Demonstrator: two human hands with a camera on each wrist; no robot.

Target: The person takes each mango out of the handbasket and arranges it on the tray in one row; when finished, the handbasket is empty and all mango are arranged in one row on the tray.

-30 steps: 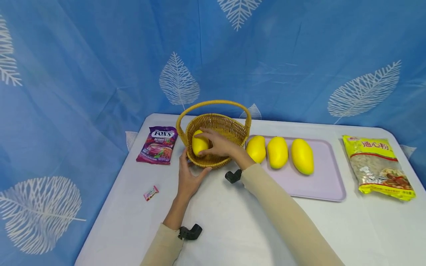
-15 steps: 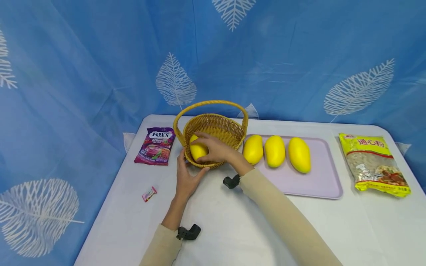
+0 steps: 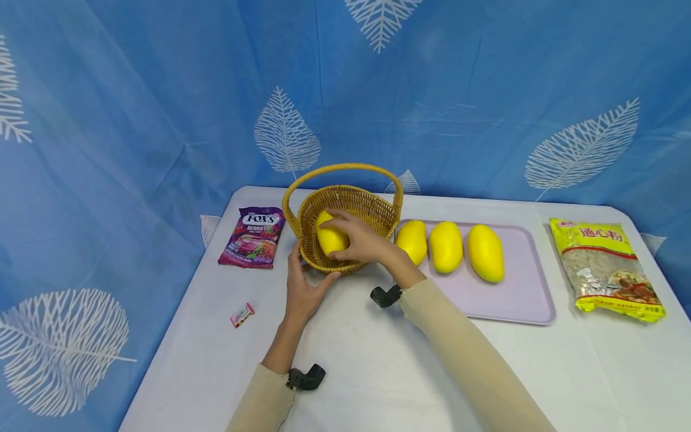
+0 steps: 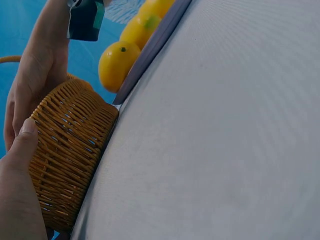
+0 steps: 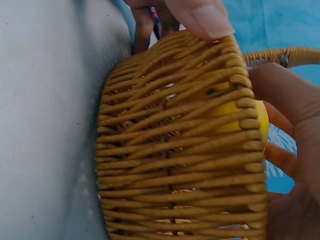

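A wicker basket (image 3: 372, 210) with an arched handle stands on the white table in the head view. Inside its left part is a yellow mango (image 3: 333, 240), which my right hand (image 3: 361, 239) grips from the right with fingers over the top and thumb at the near side. My left hand (image 3: 303, 294) holds the basket at its near left side, the thumb (image 4: 27, 135) at the rim in the left wrist view. Through the weave in the right wrist view shows part of the mango (image 5: 230, 112); the basket wall hides its lower part.
Right of the basket lies a pale purple tray (image 3: 523, 294) bearing three more mangoes (image 3: 446, 247). A yellow pasta bag (image 3: 607, 270) is at the far right. To the left are a purple candy bag (image 3: 252, 238) and a small wrapped candy (image 3: 242, 315).
The mango has shifted a little to the right inside the basket with my right hand, after dipping lower half a second ago. My left hand stays on the basket.
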